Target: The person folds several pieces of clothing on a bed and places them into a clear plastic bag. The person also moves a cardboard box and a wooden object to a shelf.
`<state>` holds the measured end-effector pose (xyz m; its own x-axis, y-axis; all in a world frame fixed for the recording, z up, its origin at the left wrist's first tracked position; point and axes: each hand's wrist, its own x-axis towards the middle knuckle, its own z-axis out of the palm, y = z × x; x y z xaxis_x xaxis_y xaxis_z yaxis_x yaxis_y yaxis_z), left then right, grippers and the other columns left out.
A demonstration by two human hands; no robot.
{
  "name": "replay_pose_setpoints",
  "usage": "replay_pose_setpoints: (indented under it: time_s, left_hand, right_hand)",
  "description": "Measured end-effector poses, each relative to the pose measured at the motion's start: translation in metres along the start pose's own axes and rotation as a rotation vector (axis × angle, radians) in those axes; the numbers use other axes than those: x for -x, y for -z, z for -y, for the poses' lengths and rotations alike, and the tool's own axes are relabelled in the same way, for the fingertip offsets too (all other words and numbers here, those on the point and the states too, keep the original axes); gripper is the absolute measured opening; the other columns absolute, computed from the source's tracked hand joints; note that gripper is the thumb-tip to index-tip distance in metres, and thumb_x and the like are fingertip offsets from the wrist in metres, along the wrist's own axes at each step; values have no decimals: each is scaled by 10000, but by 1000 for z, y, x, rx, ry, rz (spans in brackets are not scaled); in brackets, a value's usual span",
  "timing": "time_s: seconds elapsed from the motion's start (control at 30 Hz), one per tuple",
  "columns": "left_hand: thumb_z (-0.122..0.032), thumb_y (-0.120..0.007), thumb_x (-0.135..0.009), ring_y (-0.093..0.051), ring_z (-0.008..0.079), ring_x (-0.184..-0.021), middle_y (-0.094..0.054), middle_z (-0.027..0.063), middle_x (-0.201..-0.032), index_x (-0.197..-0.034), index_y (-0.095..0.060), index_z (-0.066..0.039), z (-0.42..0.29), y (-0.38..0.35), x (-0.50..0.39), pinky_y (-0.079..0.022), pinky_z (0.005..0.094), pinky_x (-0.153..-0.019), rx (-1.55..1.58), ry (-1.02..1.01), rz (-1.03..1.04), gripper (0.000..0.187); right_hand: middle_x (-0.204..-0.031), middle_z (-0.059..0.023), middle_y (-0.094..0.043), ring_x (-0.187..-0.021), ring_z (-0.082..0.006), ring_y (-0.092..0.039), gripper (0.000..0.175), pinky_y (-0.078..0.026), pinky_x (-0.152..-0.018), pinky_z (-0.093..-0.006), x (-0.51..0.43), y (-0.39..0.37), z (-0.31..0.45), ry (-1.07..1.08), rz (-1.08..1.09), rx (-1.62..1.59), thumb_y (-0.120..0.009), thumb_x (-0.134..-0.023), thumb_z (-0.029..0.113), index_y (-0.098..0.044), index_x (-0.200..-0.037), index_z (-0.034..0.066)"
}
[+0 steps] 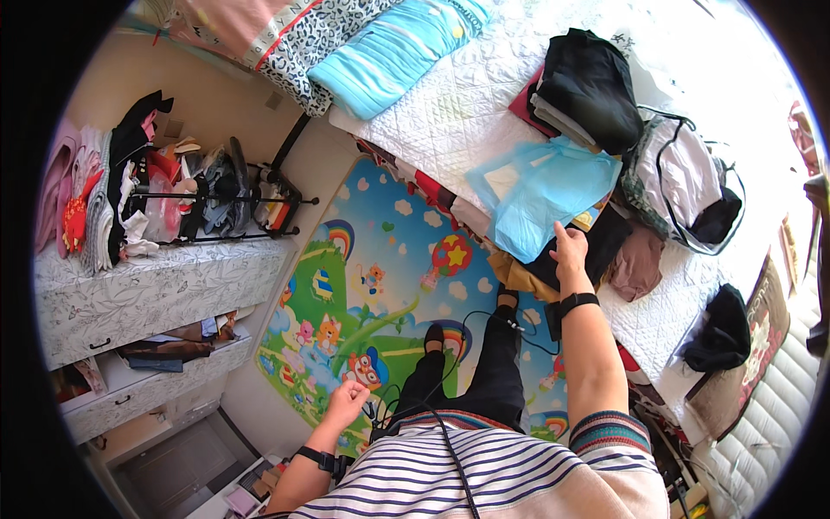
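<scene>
A thin light-blue plastic bag (551,194) spreads over the bed's edge, its far left part blurred. My right hand (569,252) reaches out over the bed, fingertips at the bag's near edge; whether they grip it cannot be told. Beneath the hand lies a folded black cloth (603,243), with a brownish-pink cloth (639,263) to its right and a mustard-coloured cloth (522,276) at the bed's side. Low in front of my body, my left hand (347,403) hangs above the floor mat, fingers curled together with nothing visible in them.
On the quilted white bedspread (428,143) sit a stack of dark folded clothes (587,87), a clear bag of clothes (687,175) and a folded turquoise quilt (395,58). A patterned drawer chest (162,292) with a part-open drawer stands left. A cartoon mat (382,259) covers the floor.
</scene>
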<state>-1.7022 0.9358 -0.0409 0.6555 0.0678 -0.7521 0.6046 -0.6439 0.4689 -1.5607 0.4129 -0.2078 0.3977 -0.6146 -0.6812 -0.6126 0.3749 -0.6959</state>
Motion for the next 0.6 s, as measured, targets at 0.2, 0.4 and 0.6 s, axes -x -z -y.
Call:
replay_pose_setpoints:
  time_s: [0.2, 0.4, 0.6]
  left_hand:
    - [-142, -658, -897, -458, 36, -556, -547, -40, -639, -881, -572, -31, -85, -52, -25, -381, 226, -511, 79, -15, 85, 141]
    - [-152, -646, -906, -516, 57, -641, -582, -3, -729, -967, -566, -25, -173, -98, -88, -441, 228, -592, 48, -188, 176, 162]
    - [-652, -748, -673, -377, 336, -1324, -435, 160, -1395, -1450, -282, -42, -210, -180, -130, -373, 556, -1024, 942, 336, 598, 1092]
  right_hand:
    - [-695, -49, -572, -500, -158, -548, 162, -419, -427, -282, -37, -25, 18, -236, 16, -242, -652, -880, 157, -548, -862, 34]
    - [-706, -18, -576, -532, -123, -518, 44, -416, -480, -260, 22, 14, 13, -414, 304, -533, -607, -893, 57, -567, -887, 75]
    - [-716, -28, -613, -541, -115, -519, 87, -431, -508, -244, 75, 38, -8, -529, 315, -540, -645, -901, 121, -587, -887, 57]
